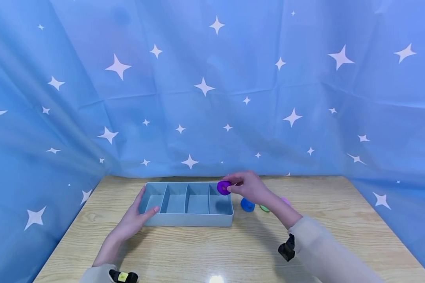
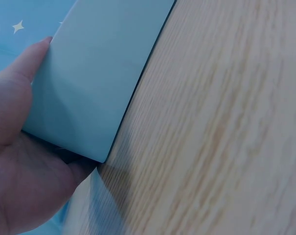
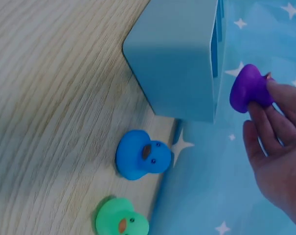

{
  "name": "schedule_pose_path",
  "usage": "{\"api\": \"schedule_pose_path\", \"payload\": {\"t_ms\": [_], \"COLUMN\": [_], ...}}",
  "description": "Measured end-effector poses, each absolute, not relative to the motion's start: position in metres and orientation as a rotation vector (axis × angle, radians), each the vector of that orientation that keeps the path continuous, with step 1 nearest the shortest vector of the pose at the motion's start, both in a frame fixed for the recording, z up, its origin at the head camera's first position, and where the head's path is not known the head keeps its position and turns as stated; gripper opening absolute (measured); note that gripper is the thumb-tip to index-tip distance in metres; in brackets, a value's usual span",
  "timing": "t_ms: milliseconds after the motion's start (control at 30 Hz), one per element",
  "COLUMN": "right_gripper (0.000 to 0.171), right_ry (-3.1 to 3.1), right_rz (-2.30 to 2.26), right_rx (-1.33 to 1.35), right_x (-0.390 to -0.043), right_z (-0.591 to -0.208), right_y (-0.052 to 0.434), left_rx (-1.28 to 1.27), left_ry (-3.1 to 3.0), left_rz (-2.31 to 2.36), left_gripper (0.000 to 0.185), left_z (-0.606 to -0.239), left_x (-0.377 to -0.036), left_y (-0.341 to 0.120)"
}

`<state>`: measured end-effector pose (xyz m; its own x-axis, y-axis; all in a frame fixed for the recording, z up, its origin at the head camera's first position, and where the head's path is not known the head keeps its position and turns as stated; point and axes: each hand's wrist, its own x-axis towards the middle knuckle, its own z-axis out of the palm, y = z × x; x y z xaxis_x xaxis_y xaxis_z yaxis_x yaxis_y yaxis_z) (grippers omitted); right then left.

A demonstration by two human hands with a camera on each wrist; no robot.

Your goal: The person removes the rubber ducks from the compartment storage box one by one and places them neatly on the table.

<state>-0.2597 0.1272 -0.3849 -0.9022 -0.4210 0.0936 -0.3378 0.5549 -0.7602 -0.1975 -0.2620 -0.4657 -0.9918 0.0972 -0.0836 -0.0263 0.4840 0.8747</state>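
A blue-grey organizer box (image 1: 189, 220) with several compartments in a row sits on the table. My left hand (image 1: 132, 221) grips its left end, the thumb over the front rim and the fingers along the end wall. In the left wrist view, that hand (image 2: 25, 147) wraps the box corner (image 2: 99, 73). My right hand (image 1: 249, 186) pinches a purple rubber duck (image 1: 223, 188) above the rightmost compartment. The right wrist view shows the purple duck (image 3: 250, 88) in the fingertips, higher than the box rim. Just right of the box stands a blue rubber duck (image 1: 247, 204).
Beyond the blue duck is a green duck (image 3: 119, 218), partly covered by my right forearm in the head view. A pink thing (image 1: 286, 201) peeks out behind that forearm. A blue star-patterned curtain (image 1: 212, 98) hangs along the back and sides of the wooden table (image 1: 184, 251).
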Motion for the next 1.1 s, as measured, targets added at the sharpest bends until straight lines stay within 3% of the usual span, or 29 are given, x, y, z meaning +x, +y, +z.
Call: {"api": "schedule_pose_path", "payload": {"t_ms": [1100], "right_gripper": [0.032], "right_ry": [2.724], "right_rz": [-1.358], "right_rx": [-0.632], "right_x": [-0.264], "right_z": [-0.378], "right_y": [0.164], "left_rx": [0.07], "left_ry": [2.612], "left_rz": [1.544], "left_gripper": [0.096], "left_z": [-0.467], "left_x": [-0.199], "left_y": [-0.263]}}
